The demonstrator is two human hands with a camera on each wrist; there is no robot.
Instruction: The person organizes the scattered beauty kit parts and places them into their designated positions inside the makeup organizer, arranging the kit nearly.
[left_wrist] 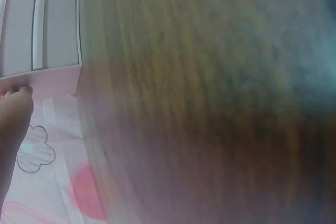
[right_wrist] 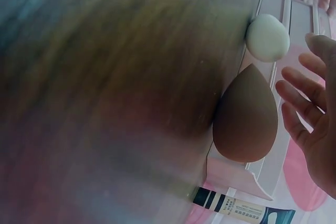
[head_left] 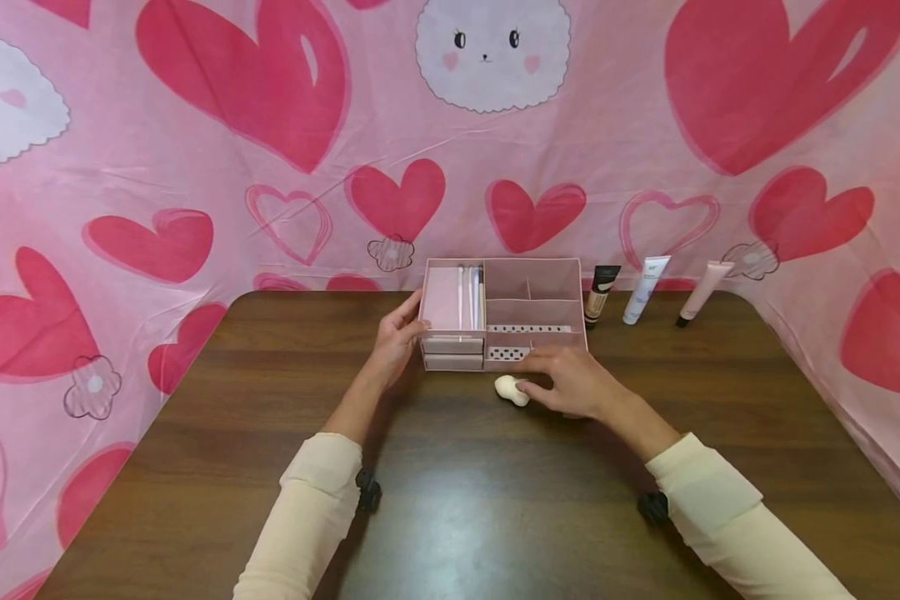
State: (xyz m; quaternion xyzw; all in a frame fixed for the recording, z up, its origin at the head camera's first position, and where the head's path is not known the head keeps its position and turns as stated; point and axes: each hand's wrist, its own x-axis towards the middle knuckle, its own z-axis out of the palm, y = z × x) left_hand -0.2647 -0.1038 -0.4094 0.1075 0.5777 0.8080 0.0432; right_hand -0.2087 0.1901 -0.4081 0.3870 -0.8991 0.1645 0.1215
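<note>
A pink organizer box point(head_left: 504, 312) stands on the brown desk point(head_left: 457, 500) close to its far edge, about midway between the far corners. The left hand point(head_left: 399, 337) rests against the box's left wall, fingers nearly straight and thumb at the top rim, a flat steadying touch with nothing curled round. The right hand point(head_left: 570, 383) lies on the desk just in front of the box's right half, its grip wide and relaxed, fingers spread; its fingertips touch a small white sponge point(head_left: 512, 390) that lies on the desk just before the box's front face. In the right wrist view a brown teardrop sponge point(right_wrist: 245, 116) lies beside the white one against the box front. Right of the box, along the far edge, three tubes point(head_left: 645, 290) lean against the pink heart cloth point(head_left: 270, 125). The near half of the desk, down to the near edge, is open wood.
</note>
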